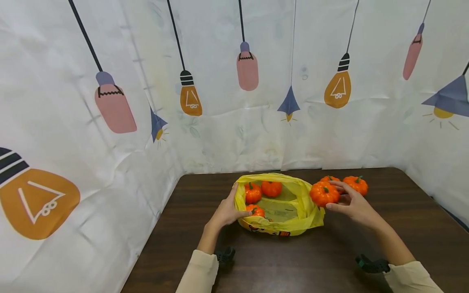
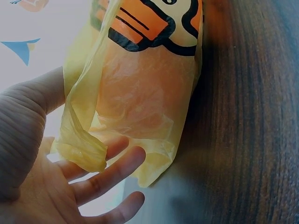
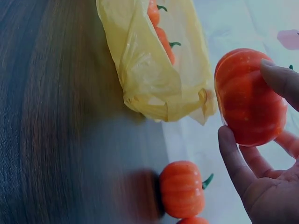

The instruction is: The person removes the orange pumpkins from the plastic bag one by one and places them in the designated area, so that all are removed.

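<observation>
The right hand (image 1: pixel 352 206) is clamping a pumpkin (image 1: pixel 324 194) between thumb and fingers, at its fingertips, just beside the bag (image 1: pixel 305 226). Just beyond this hand, two more pumpkins (image 1: pixel 356 185) are sitting on the desk (image 1: pixel 293 264). The left hand (image 1: pixel 227 211) is holding the bag's side, thumb over the rim; three pumpkins (image 1: pixel 271 189) are lying inside, near this hand.

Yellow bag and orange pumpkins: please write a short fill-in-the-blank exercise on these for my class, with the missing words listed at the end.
1. The plastic bag is mainly ____ in colour.
2. In the head view, ____ pumpkins show inside it.
3. The held pumpkin is in the person's ____ hand.
4. Its stem is ____ in colour.

Missing words: yellow; three; right; green.
</observation>
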`<control>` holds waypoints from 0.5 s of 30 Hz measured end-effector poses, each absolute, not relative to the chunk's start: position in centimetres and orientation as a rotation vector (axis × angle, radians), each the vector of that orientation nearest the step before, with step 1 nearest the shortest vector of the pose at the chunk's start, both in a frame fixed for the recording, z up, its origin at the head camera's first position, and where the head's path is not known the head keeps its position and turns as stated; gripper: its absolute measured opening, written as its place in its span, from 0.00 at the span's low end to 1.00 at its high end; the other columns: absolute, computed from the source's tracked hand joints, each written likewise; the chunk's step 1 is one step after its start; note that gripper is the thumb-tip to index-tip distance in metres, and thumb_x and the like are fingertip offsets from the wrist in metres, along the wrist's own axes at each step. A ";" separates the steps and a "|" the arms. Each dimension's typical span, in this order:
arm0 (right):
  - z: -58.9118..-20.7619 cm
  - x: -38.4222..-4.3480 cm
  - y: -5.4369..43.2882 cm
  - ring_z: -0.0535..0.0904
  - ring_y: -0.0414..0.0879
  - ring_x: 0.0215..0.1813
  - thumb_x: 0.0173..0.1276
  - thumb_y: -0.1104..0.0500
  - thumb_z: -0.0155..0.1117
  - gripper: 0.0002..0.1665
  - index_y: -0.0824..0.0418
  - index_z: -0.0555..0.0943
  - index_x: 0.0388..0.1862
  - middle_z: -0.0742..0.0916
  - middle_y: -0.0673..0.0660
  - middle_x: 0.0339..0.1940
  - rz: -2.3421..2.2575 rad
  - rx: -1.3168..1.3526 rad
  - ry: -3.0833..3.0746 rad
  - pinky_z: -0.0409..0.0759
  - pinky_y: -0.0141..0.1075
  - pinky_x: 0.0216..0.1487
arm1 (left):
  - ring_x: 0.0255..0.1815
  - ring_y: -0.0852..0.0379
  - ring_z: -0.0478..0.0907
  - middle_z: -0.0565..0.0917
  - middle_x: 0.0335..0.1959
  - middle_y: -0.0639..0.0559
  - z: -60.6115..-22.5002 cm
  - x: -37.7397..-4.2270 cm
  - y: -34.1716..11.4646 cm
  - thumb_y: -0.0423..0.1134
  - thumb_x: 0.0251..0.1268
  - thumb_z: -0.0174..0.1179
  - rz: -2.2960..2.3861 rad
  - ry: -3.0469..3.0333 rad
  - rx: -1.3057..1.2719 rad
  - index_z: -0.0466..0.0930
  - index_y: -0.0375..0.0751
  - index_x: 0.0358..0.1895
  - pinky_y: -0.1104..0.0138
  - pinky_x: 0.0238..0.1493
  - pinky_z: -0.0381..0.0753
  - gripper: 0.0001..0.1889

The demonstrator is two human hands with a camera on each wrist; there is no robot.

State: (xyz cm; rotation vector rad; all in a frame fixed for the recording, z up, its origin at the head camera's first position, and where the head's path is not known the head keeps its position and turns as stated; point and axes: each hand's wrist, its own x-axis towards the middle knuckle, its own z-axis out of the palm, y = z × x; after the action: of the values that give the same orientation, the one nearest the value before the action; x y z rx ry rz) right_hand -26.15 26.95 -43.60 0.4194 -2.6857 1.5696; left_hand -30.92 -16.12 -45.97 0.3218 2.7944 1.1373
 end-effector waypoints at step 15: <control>-43.9 -26.6 29.4 0.73 0.70 0.66 0.74 0.53 0.68 0.47 0.60 0.54 0.83 0.63 0.76 0.76 1.543 0.375 -2.710 0.82 0.42 0.48 | 0.51 0.38 0.83 0.77 0.67 0.30 -45.8 -30.8 -16.2 0.60 0.55 0.75 1.112 2.804 0.326 0.37 0.58 0.85 0.49 0.49 0.82 0.63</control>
State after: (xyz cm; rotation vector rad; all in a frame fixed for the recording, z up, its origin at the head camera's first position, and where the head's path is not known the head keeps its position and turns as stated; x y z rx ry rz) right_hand -26.57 29.41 -43.90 0.3750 -2.7101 1.5435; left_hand -30.76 -16.16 -45.76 0.3258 2.8038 1.1120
